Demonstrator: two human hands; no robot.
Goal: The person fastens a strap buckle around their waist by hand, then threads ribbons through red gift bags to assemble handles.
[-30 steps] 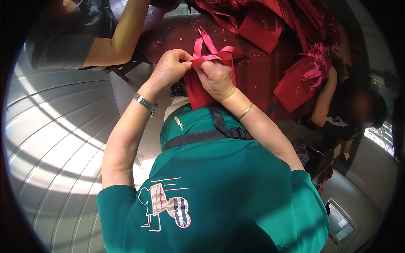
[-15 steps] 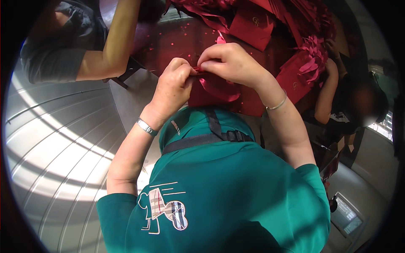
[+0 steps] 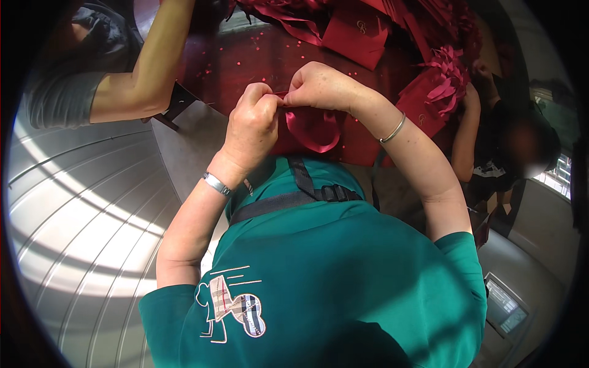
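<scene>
A dark red paper bag with red ribbon handles hangs at my chest, over the edge of a dark red table. My left hand pinches the bag's top edge with closed fingers. Close beside it, my right hand grips the same top edge from the right; a thin bangle sits on that wrist. A ribbon loop droops below both hands. A metal watch band is on my left wrist.
More red bags and a bunch of ribbon handles lie on the table beyond. Another person's bare forearm reaches in at the upper left. A second person stands at the right. Ribbed metal flooring lies to my left.
Both hands rose and moved together at the bag's top edge. The ribbon handles that stood up a second ago now hang down as a loop beneath my hands.
</scene>
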